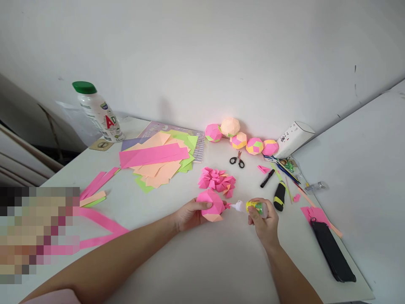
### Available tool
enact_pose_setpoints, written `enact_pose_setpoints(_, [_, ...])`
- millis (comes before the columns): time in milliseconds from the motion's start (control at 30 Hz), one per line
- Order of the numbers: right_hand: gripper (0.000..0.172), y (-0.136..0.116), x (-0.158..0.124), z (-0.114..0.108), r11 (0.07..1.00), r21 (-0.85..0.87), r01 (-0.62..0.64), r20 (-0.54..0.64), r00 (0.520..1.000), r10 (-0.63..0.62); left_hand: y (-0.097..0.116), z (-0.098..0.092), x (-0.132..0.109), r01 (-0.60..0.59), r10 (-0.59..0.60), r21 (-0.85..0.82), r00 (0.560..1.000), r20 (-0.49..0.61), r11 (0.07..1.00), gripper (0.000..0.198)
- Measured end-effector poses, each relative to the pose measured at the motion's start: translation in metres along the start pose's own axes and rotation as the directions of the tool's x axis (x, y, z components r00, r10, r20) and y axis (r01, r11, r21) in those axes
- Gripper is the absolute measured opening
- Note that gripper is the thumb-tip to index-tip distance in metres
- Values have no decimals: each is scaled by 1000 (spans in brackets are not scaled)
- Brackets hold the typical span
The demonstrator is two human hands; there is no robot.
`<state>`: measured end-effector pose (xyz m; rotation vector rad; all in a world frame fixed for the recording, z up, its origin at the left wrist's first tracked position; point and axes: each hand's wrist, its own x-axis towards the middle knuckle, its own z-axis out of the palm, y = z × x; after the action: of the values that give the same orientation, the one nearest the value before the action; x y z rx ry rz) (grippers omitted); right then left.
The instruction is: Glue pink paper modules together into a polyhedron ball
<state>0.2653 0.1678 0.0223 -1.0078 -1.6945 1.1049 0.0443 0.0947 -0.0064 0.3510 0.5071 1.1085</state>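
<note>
A pink folded-paper ball point(211, 203) with a peach part at its underside is held in my left hand point(191, 214), thumb across its front. My right hand point(265, 219) is wrapped round a small glue bottle point(257, 208) with a yellow label, lying sideways. Its white nozzle points left and reaches a small pink paper piece point(227, 206) at the ball's right side; whether they touch is too small to tell. Just behind the ball lies a heap of folded pink paper pieces point(215, 179), a few of them peach.
Small scissors point(237, 160) and finished paper balls point(254, 145) lie farther back. Paper sheets point(155, 158) and a bottle with a green cap point(99, 114) are at the left. A marker point(267, 178), black-yellow tool point(279, 196), white box point(294, 138) and black case point(333, 252) are right.
</note>
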Motion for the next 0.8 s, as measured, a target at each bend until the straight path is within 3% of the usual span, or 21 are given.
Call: enact_pose_setpoints(800, [22, 1, -1, 4, 999, 38, -5, 19, 1000, 5, 1, 0, 0, 4, -5, 36, 999, 37, 999, 44])
